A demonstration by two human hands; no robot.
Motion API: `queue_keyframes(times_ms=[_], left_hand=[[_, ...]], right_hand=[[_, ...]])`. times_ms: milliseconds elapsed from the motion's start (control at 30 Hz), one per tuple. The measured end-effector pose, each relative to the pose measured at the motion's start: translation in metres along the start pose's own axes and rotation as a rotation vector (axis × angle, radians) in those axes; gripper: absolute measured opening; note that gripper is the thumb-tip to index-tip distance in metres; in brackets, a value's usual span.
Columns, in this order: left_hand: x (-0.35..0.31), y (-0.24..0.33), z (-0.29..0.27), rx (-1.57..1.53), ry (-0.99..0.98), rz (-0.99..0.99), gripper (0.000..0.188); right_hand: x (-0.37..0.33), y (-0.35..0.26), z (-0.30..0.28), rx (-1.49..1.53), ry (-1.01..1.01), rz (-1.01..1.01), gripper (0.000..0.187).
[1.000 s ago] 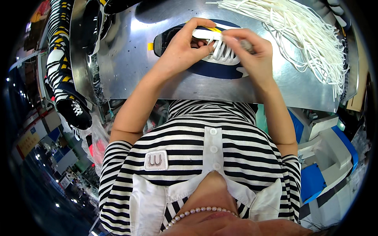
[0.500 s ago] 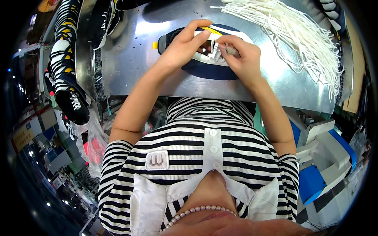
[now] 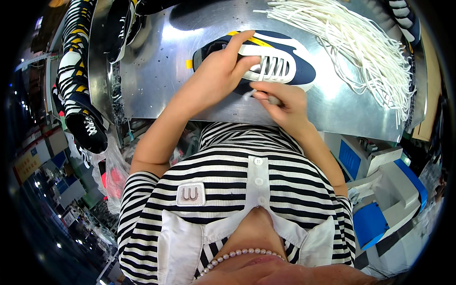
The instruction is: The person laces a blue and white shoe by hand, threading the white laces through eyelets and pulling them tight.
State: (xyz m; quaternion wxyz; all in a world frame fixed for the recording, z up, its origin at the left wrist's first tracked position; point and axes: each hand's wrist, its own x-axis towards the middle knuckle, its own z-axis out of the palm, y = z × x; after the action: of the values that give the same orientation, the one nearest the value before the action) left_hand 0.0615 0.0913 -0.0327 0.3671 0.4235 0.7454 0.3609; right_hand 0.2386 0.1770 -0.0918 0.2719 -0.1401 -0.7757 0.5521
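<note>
In the head view, a navy and white shoe [image 3: 280, 64] lies between 12 and 1 o'clock on the metal table [image 3: 156, 90], its toe pointing to 3 o'clock and a yellow tab [image 3: 189, 64] at its heel toward 9. White laces [image 3: 270, 71] cross its front in rungs, and a yellow stripe [image 3: 259, 42] runs along its far side. The left hand [image 3: 222, 69] lies over the shoe at the opening, so the laced front sits at 3 o'clock from that hand and the heel at about 10. Its thumb and forefinger stand apart in a V, the thumb touching the edge beside the laces; the other fingers are hidden, so I cannot tell whether they grip. The right hand [image 3: 285, 103] is just beside the near edge of the shoe, which lies toward 11 o'clock from it. Its fingers are together, closed on a small grey handle [image 3: 274, 100]; a short white piece [image 3: 248, 94] shows at the fingertips toward 9 o'clock, too blurred to identify. A heap of loose white laces [image 3: 356, 54] lies at 2 o'clock, well apart from both hands. A row of shoes [image 3: 76, 71] runs along 10 o'clock, a plastic bag [image 3: 115, 166] hangs between 8 and 9, and a grey and blue machine [image 3: 384, 190] stands near 4 o'clock
</note>
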Motion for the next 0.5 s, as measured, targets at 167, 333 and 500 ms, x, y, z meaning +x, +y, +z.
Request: queue_keyframes(times_ms=[167, 333, 500], left_hand=[[-0.033, -0.009, 0.000, 0.245, 0.071, 0.215, 0.031], [-0.028, -0.011, 0.010, 0.318, 0.129, 0.319, 0.017], [-0.028, -0.019, 0.006, 0.264, 0.126, 0.255, 0.020]], right_hand=[[-0.012, -0.022, -0.018, 0.154, 0.046, 0.515, 0.015], [0.002, -0.021, 0.003, 0.097, 0.025, 0.659, 0.016], [0.006, -0.021, 0.003, 0.353, 0.202, 0.575, 0.013]])
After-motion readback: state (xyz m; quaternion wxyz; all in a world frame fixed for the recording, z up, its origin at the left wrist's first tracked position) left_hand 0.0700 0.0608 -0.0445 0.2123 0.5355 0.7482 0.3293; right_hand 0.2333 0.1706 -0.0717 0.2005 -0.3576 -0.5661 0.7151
